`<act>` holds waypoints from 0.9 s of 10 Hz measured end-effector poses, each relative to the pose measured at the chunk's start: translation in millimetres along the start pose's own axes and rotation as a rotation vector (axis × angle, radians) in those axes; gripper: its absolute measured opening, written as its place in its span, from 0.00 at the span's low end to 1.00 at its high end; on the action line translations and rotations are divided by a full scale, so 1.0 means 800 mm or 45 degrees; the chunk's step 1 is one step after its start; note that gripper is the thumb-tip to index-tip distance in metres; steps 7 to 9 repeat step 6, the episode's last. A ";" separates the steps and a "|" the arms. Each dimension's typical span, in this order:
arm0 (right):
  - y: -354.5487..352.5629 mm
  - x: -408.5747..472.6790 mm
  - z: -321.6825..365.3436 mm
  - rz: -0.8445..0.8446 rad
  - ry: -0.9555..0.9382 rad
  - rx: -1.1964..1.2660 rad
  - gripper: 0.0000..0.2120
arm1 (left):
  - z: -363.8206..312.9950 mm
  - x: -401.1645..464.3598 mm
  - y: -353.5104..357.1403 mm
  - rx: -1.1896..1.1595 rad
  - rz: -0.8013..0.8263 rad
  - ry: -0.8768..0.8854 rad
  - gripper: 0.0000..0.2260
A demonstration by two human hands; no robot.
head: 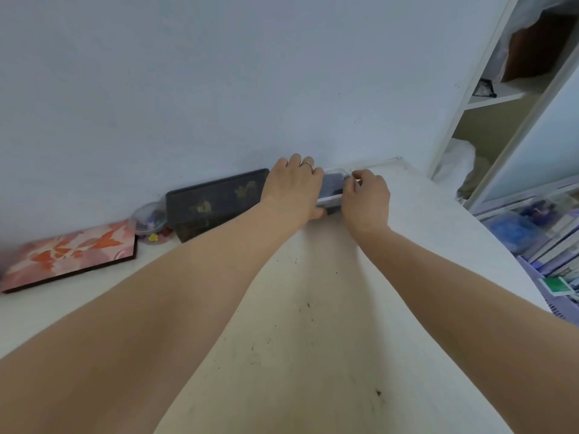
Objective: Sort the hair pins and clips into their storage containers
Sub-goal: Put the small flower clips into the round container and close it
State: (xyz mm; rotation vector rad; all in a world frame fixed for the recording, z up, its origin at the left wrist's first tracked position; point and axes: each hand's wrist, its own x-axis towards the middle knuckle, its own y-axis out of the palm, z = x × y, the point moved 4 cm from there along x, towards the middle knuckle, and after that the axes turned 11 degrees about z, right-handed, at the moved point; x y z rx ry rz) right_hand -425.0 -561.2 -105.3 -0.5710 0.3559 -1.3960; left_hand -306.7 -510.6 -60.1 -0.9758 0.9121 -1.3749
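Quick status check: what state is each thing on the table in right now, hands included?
Clear box: by the wall, held between both hands.
Left hand: grips the box.
Right hand: pinches its lid edge.
Black case: closed.
Floral box: closed, flat.
Round tub: holds small coloured pieces.

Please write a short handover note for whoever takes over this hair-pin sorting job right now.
Left hand: grips the left side of the clear plastic container by the wall.
Right hand: fingers curled at the container's right edge; whether it pinches the rim or a lid is unclear.
The container holds dark contents, too blurred to name.
A small clear bowl with colourful clips and a yellow flower clip sit further left, beside the dark box.
Done: cannot tell.
Left: loose clips by the bowl probably still need sorting.
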 end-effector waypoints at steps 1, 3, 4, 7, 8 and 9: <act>0.018 0.013 0.011 0.054 -0.022 0.027 0.16 | 0.020 0.007 0.010 0.036 0.015 -0.090 0.21; 0.042 0.025 0.019 0.218 -0.041 0.038 0.11 | 0.040 0.008 0.020 -0.004 0.035 -0.155 0.24; 0.031 0.009 0.025 0.351 0.028 0.127 0.17 | 0.048 -0.009 0.015 -0.060 0.054 -0.123 0.26; -0.029 -0.043 0.070 0.205 -0.079 0.109 0.25 | 0.090 -0.122 -0.061 -0.461 -0.176 -0.067 0.30; -0.029 -0.043 0.070 0.205 -0.079 0.109 0.25 | 0.090 -0.122 -0.061 -0.461 -0.176 -0.067 0.30; -0.029 -0.043 0.070 0.205 -0.079 0.109 0.25 | 0.090 -0.122 -0.061 -0.461 -0.176 -0.067 0.30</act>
